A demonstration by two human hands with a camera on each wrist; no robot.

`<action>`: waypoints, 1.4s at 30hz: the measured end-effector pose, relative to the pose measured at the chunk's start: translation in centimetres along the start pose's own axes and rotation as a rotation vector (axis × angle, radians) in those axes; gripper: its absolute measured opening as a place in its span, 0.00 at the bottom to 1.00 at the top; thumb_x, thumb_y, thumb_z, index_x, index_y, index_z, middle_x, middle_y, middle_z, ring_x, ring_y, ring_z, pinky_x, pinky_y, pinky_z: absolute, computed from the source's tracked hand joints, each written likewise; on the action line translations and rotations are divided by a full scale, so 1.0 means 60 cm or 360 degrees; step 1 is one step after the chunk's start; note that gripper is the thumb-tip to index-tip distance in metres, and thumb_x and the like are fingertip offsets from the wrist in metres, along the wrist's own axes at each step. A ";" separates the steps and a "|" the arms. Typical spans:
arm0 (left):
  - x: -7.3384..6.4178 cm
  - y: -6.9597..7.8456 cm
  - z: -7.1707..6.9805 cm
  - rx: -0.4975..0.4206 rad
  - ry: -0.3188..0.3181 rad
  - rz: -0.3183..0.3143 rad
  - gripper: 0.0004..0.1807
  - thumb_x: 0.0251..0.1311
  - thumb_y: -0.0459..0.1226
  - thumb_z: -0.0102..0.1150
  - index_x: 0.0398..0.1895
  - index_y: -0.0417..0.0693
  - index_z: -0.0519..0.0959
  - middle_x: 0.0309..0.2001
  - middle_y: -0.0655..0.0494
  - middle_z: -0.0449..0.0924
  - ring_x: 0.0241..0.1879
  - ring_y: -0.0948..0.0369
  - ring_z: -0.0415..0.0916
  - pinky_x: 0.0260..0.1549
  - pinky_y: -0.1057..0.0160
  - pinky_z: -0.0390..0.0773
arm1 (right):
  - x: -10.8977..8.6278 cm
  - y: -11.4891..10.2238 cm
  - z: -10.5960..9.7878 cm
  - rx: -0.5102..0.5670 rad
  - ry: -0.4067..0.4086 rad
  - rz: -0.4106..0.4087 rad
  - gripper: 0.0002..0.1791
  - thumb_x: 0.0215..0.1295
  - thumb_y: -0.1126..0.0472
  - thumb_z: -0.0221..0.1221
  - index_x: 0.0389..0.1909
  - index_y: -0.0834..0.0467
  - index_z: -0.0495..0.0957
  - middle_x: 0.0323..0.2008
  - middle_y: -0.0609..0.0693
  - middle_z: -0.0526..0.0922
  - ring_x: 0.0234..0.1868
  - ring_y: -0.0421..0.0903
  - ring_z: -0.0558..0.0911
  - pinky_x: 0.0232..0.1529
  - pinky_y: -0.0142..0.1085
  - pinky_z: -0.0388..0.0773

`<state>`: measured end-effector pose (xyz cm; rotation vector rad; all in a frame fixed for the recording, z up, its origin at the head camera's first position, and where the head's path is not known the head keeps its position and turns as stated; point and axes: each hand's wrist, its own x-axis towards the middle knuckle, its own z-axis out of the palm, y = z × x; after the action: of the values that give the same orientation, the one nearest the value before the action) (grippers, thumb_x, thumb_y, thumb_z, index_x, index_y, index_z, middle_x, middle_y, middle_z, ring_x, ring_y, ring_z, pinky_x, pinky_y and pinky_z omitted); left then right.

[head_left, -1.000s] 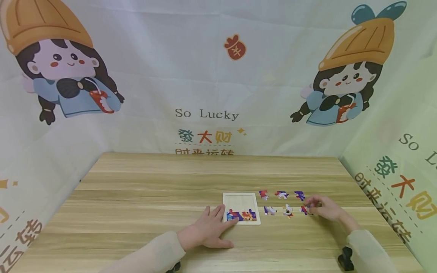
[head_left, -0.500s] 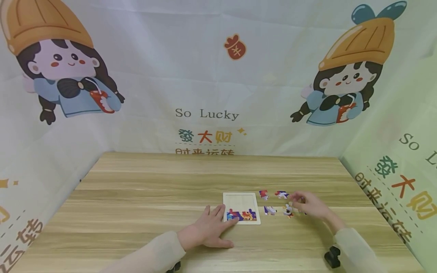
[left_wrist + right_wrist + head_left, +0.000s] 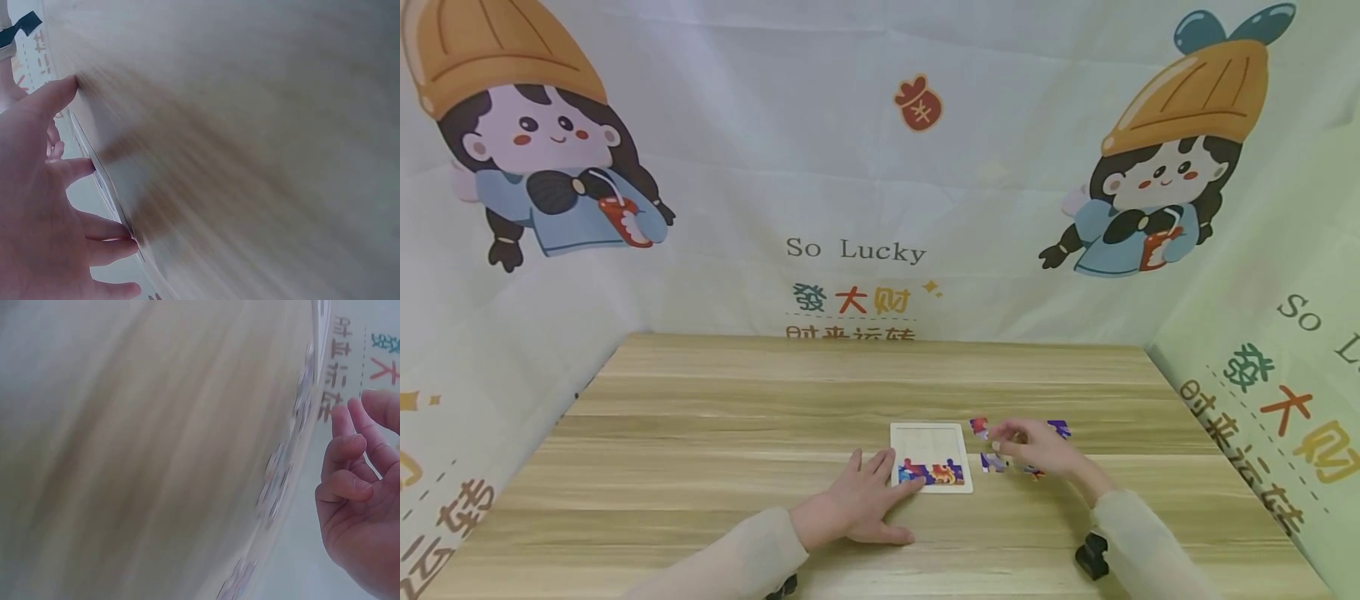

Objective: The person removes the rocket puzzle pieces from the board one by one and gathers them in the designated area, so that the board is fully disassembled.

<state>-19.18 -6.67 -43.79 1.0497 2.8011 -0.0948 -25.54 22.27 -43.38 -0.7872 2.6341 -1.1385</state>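
Note:
A white puzzle frame point(image 3: 930, 439) lies on the table with joined purple, red and yellow pieces point(image 3: 942, 474) along its near side. My left hand point(image 3: 857, 504) rests flat on its lower left corner, fingers spread and one fingertip over the pieces. In the left wrist view those fingers point(image 3: 111, 251) touch the frame's edge. My right hand point(image 3: 1037, 446) hovers over the loose jigsaw pieces right of the frame, fingers loosely bent. The right wrist view shows the hand point(image 3: 369, 494) above the pieces, with nothing visible in it. It hides some pieces from the head view.
Near the right hand lie a red piece point(image 3: 978, 427), a purple and white piece point(image 3: 991, 462) and a dark purple piece point(image 3: 1058, 428). The wooden table point(image 3: 737, 417) meets printed cloth walls point(image 3: 722, 167) at the back and sides.
My right hand has moved left along the loose pieces, toward the frame. The dark purple piece, covered half a second ago, shows again in its place. My left hand has stayed still.

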 end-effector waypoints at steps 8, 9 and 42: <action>-0.001 0.000 -0.002 -0.0011 0.0007 0.0009 0.39 0.49 0.66 0.43 0.65 0.65 0.56 0.64 0.39 0.50 0.63 0.49 0.46 0.56 0.43 0.48 | 0.035 -0.017 0.027 0.0024 -0.0071 -0.0004 0.11 0.61 0.61 0.53 0.41 0.62 0.75 0.32 0.47 0.75 0.34 0.44 0.72 0.33 0.36 0.70; -0.001 0.000 -0.002 -0.0014 0.0006 0.0007 0.39 0.49 0.66 0.43 0.65 0.65 0.56 0.64 0.39 0.50 0.63 0.49 0.46 0.56 0.43 0.48 | 0.039 -0.021 0.029 0.0046 -0.0081 -0.0005 0.11 0.61 0.62 0.53 0.42 0.62 0.75 0.32 0.48 0.75 0.33 0.45 0.72 0.32 0.37 0.70; -0.002 0.000 -0.003 0.0005 0.0030 0.0012 0.39 0.49 0.67 0.42 0.65 0.65 0.57 0.63 0.38 0.52 0.63 0.48 0.48 0.54 0.42 0.50 | 0.123 -0.076 0.093 0.0160 -0.0498 0.0118 0.08 0.60 0.66 0.52 0.38 0.60 0.77 0.30 0.46 0.76 0.25 0.41 0.70 0.27 0.32 0.69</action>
<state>-19.08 -6.73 -43.58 1.0675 2.8142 -0.0895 -28.02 12.27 -43.60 -0.7708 2.3116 -1.0252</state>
